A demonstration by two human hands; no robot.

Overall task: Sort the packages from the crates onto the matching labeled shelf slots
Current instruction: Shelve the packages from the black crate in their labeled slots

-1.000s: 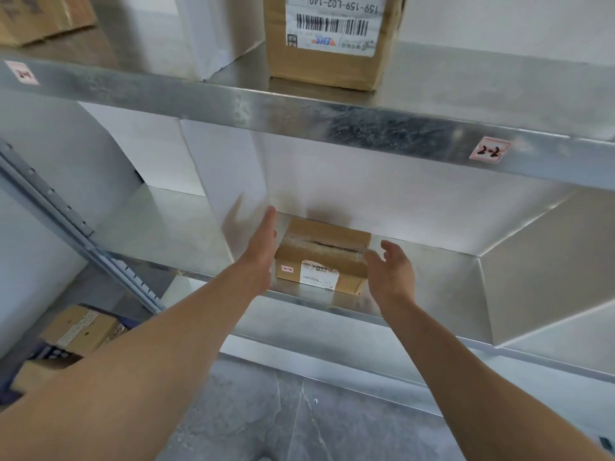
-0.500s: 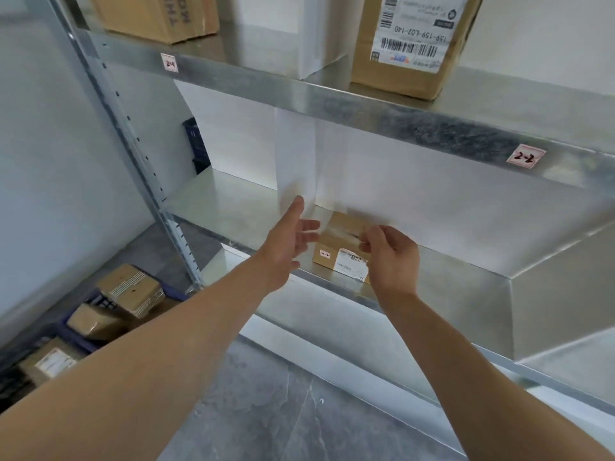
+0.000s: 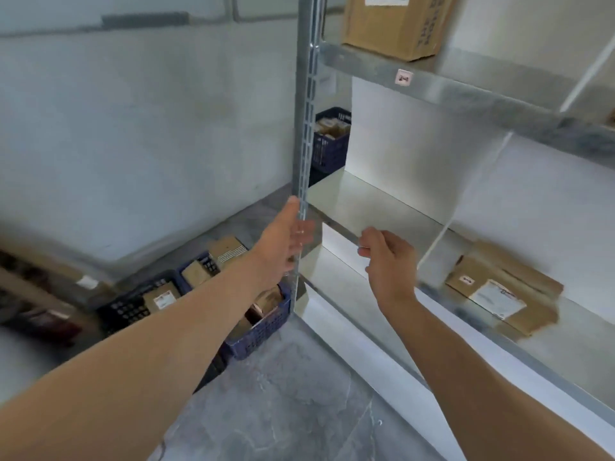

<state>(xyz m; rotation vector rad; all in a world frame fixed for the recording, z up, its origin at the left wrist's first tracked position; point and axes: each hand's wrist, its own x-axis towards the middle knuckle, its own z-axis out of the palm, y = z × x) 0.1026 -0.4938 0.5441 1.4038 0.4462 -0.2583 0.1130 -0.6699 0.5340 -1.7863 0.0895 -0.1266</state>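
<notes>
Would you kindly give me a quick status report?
Both hands, left and right, empty. Package on lower shelf. Crates on floor. Nothing blocking.

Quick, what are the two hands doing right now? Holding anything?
Left hand: open, fingers stretched, holding nothing.
Right hand: fingers curled loosely, holding nothing.

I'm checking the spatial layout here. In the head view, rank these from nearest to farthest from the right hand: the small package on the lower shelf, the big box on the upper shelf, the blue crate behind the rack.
From the right hand:
1. Small package, to its right on the lower shelf.
2. Blue crate, up and left, behind the rack.
3. Big box, above on the upper shelf.
</notes>
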